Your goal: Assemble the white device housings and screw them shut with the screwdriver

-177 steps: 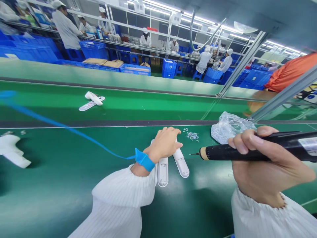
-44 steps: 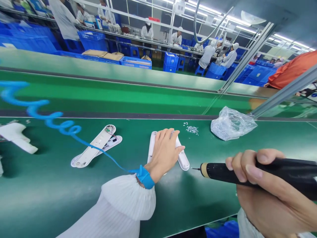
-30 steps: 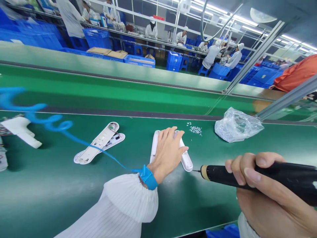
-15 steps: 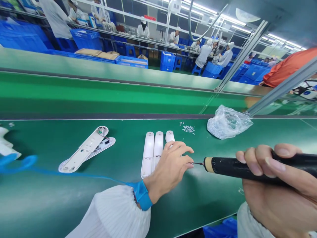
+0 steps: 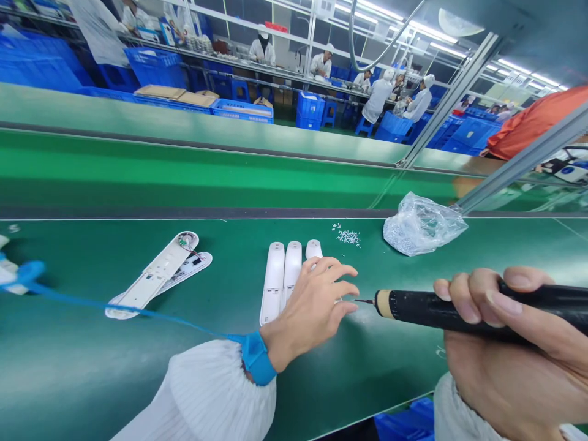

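Through the head view, I have my right grip (image 5: 509,331) wrapped around a black driver (image 5: 427,309), which lies across the fingers with its thin bit pointing left. The bit's tip is just beside the thumb and fingertips of my left grip (image 5: 312,306). That left grip is wide, its fingers spread over the rightmost casing (image 5: 314,248); the casing's rounded top shows beyond the knuckles, the hand hides most of the rest, and I can't tell how firmly it presses. Left of it, the middle casing (image 5: 293,272) and the leftmost casing (image 5: 273,288) lie side by side on the green bench (image 5: 160,380). Beyond the fingers I see a scatter of small screws (image 5: 349,237), with a clear bag (image 5: 422,226) to its right. Two crossed white parts (image 5: 156,272) with wires lie well apart, to the left. A blue strap (image 5: 257,358) circles my left wrist.
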The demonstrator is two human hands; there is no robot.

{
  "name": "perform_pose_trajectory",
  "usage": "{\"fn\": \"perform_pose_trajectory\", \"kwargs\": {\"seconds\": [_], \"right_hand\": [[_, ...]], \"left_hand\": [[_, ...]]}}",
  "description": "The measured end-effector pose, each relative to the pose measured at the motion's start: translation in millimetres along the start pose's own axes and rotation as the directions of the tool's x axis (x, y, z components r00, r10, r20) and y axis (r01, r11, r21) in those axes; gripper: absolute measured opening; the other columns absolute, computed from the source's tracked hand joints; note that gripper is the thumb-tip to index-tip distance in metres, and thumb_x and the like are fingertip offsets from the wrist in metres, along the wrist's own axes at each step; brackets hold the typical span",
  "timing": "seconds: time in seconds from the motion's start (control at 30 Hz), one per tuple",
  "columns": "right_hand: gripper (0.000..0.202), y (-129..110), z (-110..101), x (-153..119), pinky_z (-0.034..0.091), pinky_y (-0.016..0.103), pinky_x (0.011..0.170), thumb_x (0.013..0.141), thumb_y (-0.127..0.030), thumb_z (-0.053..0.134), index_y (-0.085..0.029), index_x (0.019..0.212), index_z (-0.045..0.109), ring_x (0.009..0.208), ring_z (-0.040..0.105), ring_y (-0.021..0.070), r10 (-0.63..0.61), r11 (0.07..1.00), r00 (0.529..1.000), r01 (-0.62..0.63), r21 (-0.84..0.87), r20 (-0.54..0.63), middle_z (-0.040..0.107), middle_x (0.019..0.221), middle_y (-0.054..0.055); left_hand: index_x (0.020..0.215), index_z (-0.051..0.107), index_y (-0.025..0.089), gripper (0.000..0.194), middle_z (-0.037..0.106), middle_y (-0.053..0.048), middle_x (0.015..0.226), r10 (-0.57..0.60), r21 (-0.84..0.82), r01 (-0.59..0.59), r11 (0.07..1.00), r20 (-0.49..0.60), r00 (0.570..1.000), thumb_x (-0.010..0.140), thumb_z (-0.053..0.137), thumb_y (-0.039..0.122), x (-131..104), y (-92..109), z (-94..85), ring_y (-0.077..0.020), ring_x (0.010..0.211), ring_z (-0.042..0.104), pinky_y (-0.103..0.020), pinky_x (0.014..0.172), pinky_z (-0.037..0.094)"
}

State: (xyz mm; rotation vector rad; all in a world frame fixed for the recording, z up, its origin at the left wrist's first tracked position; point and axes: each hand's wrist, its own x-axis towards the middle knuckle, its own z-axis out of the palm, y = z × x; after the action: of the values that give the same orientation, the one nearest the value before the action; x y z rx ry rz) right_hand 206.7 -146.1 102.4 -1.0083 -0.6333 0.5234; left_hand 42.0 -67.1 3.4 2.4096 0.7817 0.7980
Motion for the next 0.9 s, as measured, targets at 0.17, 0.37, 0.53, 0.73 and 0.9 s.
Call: {"fn": "perform_pose_trajectory", "kwargs": {"seconds": [0.17, 0.37, 0.53, 0.73, 0.9], "right_hand": [[0.016, 2.4, -2.6, -7.3, 0.045, 0.034, 0.057, 0.068, -0.009, 0.054, -0.022, 0.076, 0.053, 0.049, 0.039, 0.0122, -0.009, 1.000, 0.993, 0.013, -0.027, 0.116, 0.038, 0.050, -0.005], [0.022, 14.0, -7.5, -20.6, 0.049, 0.032, 0.062, 0.072, -0.005, 0.054, -0.024, 0.083, 0.054, 0.054, 0.044, 0.0122, 0.059, 0.996, 0.961, -0.040, -0.075, 0.271, 0.044, 0.054, -0.005], [0.024, 18.5, -6.0, -24.4, 0.049, 0.032, 0.065, 0.076, -0.002, 0.054, -0.024, 0.085, 0.054, 0.055, 0.047, 0.0119, 0.051, 0.997, 0.941, -0.032, -0.063, 0.334, 0.048, 0.056, -0.005], [0.026, 24.4, -7.4, -24.1, 0.050, 0.032, 0.067, 0.079, 0.001, 0.052, -0.023, 0.090, 0.055, 0.058, 0.051, 0.0117, 0.016, 1.000, 0.906, -0.006, -0.025, 0.423, 0.053, 0.060, -0.004], [0.021, 26.9, 1.6, -21.3, 0.052, 0.033, 0.067, 0.080, -0.003, 0.059, -0.022, 0.089, 0.057, 0.057, 0.054, 0.0121, 0.017, 0.998, 0.885, 0.011, -0.056, 0.465, 0.057, 0.062, -0.004]], "left_hand": [[0.136, 0.054, 0.021, 0.044, 0.042, -0.011, 0.155, -0.226, 0.140, 0.236, 0.962, -0.085, 0.970, 0.093, 0.063, 0.030, 4.3, -18.1, -7.9, -0.0328, 0.144, 0.033, -0.057, 0.116, 0.026], [0.139, 0.051, 0.016, 0.054, 0.045, -0.017, 0.151, -0.241, 0.303, 0.258, 0.917, -0.093, 0.966, 0.091, 0.067, 0.037, 3.3, -28.1, -0.8, -0.0375, 0.142, 0.034, -0.056, 0.116, 0.027], [0.137, 0.053, 0.017, 0.052, 0.047, -0.016, 0.148, -0.229, 0.316, 0.247, 0.916, -0.096, 0.969, 0.091, 0.066, 0.038, 3.2, -25.7, -2.8, -0.0362, 0.140, 0.036, -0.054, 0.115, 0.028], [0.137, 0.053, 0.017, 0.053, 0.048, -0.016, 0.146, -0.211, 0.331, 0.236, 0.914, -0.110, 0.971, 0.090, 0.067, 0.038, 3.2, -25.2, -2.8, -0.0351, 0.138, 0.039, -0.053, 0.113, 0.030], [0.135, 0.055, 0.017, 0.053, 0.050, -0.016, 0.144, -0.217, 0.345, 0.242, 0.907, -0.110, 0.970, 0.088, 0.070, 0.038, 4.3, -24.5, -2.2, -0.0352, 0.135, 0.041, -0.053, 0.112, 0.031]]}}
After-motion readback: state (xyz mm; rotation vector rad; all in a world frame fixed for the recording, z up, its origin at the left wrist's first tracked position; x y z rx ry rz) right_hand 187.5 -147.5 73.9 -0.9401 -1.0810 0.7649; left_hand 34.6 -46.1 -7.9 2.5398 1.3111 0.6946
